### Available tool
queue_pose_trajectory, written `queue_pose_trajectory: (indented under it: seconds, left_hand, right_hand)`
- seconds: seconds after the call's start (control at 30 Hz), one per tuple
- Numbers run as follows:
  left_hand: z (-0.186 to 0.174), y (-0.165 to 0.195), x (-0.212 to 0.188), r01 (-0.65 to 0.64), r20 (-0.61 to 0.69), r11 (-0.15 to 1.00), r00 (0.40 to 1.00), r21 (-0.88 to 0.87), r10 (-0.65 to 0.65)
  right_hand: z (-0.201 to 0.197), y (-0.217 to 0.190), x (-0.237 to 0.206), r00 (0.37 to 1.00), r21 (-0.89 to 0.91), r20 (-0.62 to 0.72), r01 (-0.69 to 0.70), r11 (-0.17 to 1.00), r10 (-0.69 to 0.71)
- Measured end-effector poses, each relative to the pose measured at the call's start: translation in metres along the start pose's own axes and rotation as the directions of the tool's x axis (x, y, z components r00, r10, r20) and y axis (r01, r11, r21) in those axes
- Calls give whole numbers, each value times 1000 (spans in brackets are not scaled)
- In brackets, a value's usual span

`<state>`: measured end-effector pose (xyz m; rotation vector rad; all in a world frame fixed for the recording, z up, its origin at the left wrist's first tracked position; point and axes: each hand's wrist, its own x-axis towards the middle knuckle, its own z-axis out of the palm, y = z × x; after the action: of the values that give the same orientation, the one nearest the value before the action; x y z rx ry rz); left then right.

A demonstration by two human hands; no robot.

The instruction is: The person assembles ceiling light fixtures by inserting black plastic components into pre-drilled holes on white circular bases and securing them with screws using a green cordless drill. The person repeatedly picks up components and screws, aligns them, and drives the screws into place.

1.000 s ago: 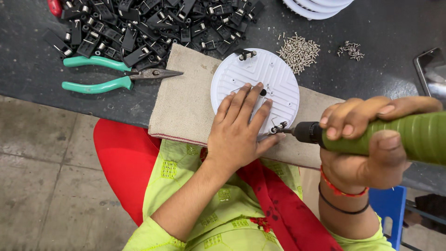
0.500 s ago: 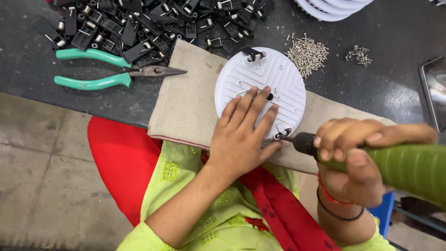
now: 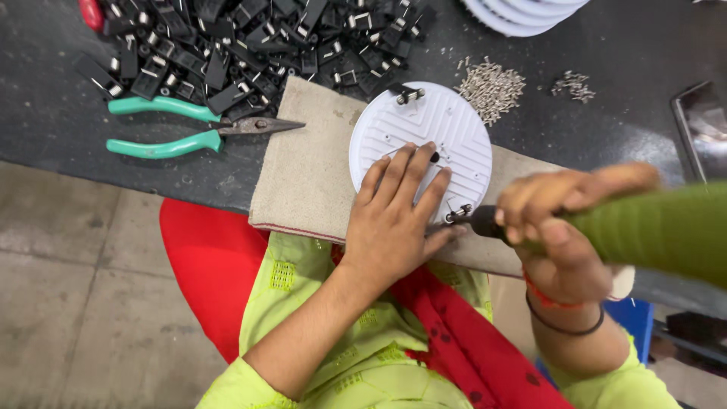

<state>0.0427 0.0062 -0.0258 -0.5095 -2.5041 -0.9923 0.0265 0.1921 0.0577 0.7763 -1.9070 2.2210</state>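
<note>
Over a beige cloth, the white disc is being steadied under the flat, open left hand while the green screwdriver is being gripped by the right hand.

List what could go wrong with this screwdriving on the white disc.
1. The left hand lies flat on the white disc, fingertips close to the green screwdriver tip; a slip might jab them.
2. The disc sits on a cloth pad near the table edge, so it may shift under pressure.

left hand pressing white disc, right hand gripping screwdriver
</note>
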Motion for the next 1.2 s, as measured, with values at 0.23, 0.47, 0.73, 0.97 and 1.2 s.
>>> queue_pose_trajectory:
  seconds: [0.23, 0.47, 0.73, 0.97, 1.2]
  left_hand:
    - [-21, 15, -30, -71, 132, 993, 989, 91, 59]
    - [-65, 23, -37, -215, 133, 976, 967, -39, 219]
    - [-85, 23, 6, -280, -24, 957, 960, -71, 279]
    - [-81, 26, 5, -264, -79, 961, 963, -81, 258]
    - [-74, 26, 8, -287, -112, 955, 954, -76, 278]
  right_hand:
    - [-19, -16, 19, 991, 1, -67, 116, 993, -116]
    - [-44, -27, -9, 960, -177, -249, 83, 981, -127]
    - [-16, -27, -46, 999, -459, -9, 36, 888, -46]
    - [6, -23, -34, 948, -749, 298, 304, 589, -111]
    - [-1, 0, -39, 997, -605, 49, 82, 792, -65]
